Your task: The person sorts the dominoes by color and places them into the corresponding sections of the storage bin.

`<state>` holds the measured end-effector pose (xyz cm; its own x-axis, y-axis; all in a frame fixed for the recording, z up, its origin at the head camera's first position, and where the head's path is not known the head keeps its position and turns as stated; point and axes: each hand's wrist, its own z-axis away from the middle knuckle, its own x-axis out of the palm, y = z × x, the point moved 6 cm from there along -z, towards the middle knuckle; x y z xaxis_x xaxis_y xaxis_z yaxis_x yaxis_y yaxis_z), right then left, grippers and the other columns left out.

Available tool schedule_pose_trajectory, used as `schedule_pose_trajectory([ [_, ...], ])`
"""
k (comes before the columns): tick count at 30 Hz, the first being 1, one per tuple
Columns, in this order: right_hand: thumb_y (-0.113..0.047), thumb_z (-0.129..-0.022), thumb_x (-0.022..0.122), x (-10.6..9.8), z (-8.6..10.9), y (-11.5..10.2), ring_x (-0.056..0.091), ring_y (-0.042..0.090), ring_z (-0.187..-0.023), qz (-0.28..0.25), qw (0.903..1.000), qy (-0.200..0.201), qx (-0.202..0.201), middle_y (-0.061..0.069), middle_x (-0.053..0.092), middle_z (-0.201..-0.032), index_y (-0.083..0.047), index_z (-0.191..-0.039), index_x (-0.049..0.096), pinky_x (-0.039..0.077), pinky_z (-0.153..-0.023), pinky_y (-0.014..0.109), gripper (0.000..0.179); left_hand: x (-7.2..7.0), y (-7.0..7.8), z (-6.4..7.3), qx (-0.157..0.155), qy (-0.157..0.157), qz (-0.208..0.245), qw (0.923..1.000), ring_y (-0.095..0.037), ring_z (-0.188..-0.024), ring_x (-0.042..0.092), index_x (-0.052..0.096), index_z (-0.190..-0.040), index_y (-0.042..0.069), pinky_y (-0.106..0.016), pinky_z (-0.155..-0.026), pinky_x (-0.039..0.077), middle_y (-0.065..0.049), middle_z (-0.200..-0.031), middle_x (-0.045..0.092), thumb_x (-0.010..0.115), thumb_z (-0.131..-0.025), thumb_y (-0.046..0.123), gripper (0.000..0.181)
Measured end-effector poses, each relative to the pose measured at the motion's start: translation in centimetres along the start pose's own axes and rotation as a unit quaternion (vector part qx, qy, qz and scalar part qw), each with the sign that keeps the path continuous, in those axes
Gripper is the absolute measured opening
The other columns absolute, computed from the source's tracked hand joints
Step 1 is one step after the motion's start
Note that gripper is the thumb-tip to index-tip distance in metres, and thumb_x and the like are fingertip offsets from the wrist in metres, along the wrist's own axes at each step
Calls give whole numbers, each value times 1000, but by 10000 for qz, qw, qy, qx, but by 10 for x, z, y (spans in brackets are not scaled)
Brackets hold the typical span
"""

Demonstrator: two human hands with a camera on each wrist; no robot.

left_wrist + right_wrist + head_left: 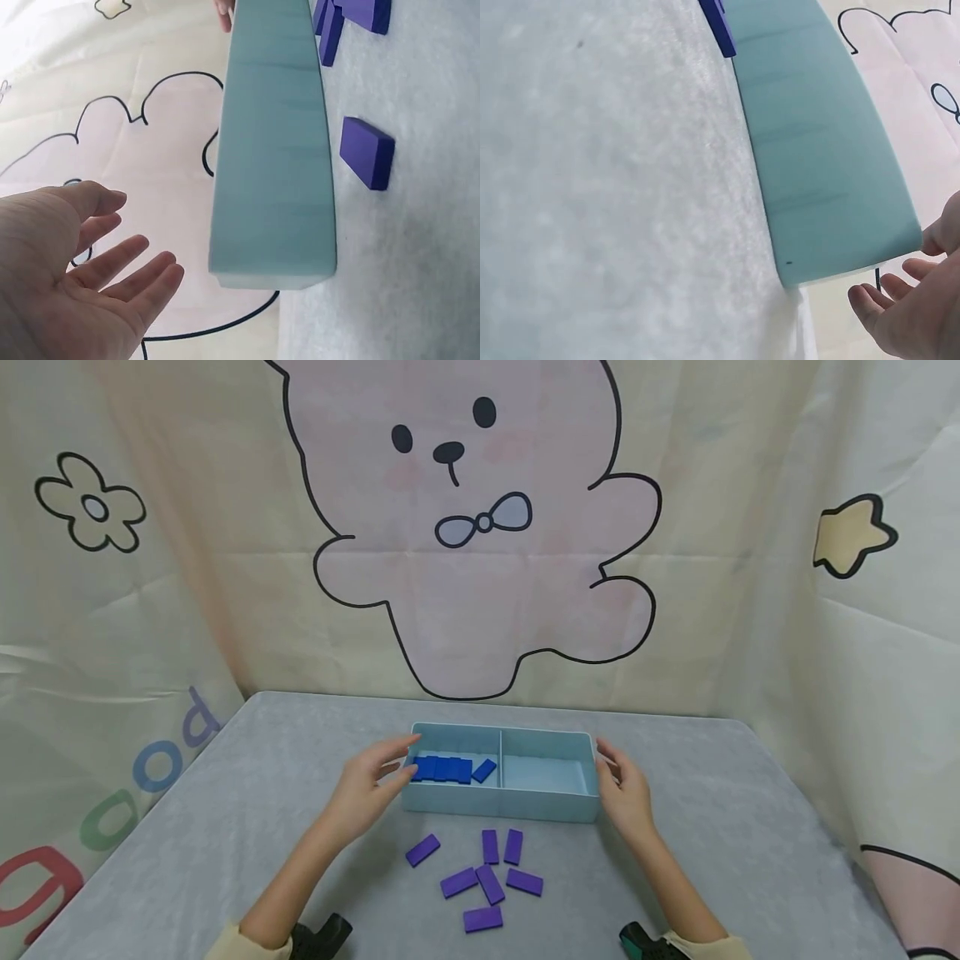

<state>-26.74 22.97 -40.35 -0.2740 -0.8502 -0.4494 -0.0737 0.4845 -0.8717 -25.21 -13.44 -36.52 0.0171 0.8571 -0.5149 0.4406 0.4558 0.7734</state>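
A light blue two-compartment box (pixel 501 804) lies lengthwise on the table. Its left compartment holds a row of blue blocks (pixel 442 769) and one separate blue block (pixel 484 771); the right compartment holds nothing. At the left end is my left hand (pixel 362 787), thumb and fingers spread over the rim; the left wrist view shows that hand (pixel 97 270) with loose fingers, apart from the box's front wall. My right hand (pixel 627 795) is by the right end, thumb close to the wall. In the right wrist view its fingers (pixel 900 289) are relaxed; contact is hard to tell.
Several purple blocks lie loose in front of the box, among them one at the left (pixel 423 850), one nearest me (pixel 483 919) and one at the right (pixel 524 882). A grey cloth covers the table (pixel 315 727). A printed curtain (pixel 697 635) hangs behind.
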Motion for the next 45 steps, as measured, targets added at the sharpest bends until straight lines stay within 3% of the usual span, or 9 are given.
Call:
schedule_pose_trajectory([
  [5,-9,-112,40,1,1,6,54,47,-139,-68,9998,-63,162,27,47,-159,6,-154,47,45,-115,59,45,7,8,1,162,-427,203,9988,-37,-118,71,65,-142,2,-46,-99,60,-19,-136,69,68,-102,6,41],
  [8,-11,-113,40,2,1,10,52,48,-140,-154,9996,-96,218,26,46,-160,5,-154,47,43,-117,59,45,13,8,2,39,-968,471,9942,-34,-114,73,66,-140,1,-32,-93,62,-19,-134,71,67,-104,9,37],
  [12,-11,-113,39,4,1,12,50,47,-142,-247,9993,-156,214,27,46,-160,5,-155,46,42,-118,58,45,22,6,4,-54,-1818,712,9807,-38,-115,72,66,-138,-3,-27,-91,61,-23,-134,70,65,-105,11,36],
  [17,-10,-113,40,6,1,16,47,44,-146,-338,9989,-247,229,26,45,-161,4,-156,45,39,-120,57,46,34,-2,10,-294,-2753,824,9574,-44,-123,67,65,-139,-5,-38,-97,61,-25,-140,66,63,-105,10,37],
  [24,-10,-113,40,8,0,17,44,43,-147,-294,9989,-308,169,27,46,-160,4,-156,45,38,-120,57,45,44,-10,17,-544,-3466,714,9337,-47,-131,61,63,-141,-4,-58,-105,55,-25,-145,62,66,-102,5,40],
  [29,-11,-113,40,8,0,18,43,42,-149,-271,9989,-343,153,27,45,-160,3,-157,44,36,-121,58,46,48,-17,21,-742,-3776,686,9204,-40,-129,61,63,-143,-2,-51,-105,56,-22,-147,60,71,-97,0,47],
  [35,-11,-114,40,9,1,19,41,42,-150,-295,9988,-360,125,28,45,-160,3,-157,44,35,-122,58,46,48,-26,22,-1013,-3810,680,9165,-29,-121,60,64,-142,-1,-47,-101,57,-19,-143,63,76,-90,-5,53],
  [41,-13,-114,40,9,1,20,40,42,-151,-302,9987,-392,156,28,45,-161,2,-158,43,34,-123,58,46,51,-36,22,-1044,-3841,1098,9108,-19,-101,62,65,-138,-4,-25,-86,58,-16,-134,62,78,-83,-14,57],
  [45,-14,-114,40,9,1,21,41,42,-150,-336,9985,-410,169,28,45,-160,1,-158,43,34,-123,58,46,54,-44,22,-960,-3876,1343,9069,-17,-97,60,68,-132,-3,-20,-81,56,-13,-134,59,79,-80,-15,55],
])
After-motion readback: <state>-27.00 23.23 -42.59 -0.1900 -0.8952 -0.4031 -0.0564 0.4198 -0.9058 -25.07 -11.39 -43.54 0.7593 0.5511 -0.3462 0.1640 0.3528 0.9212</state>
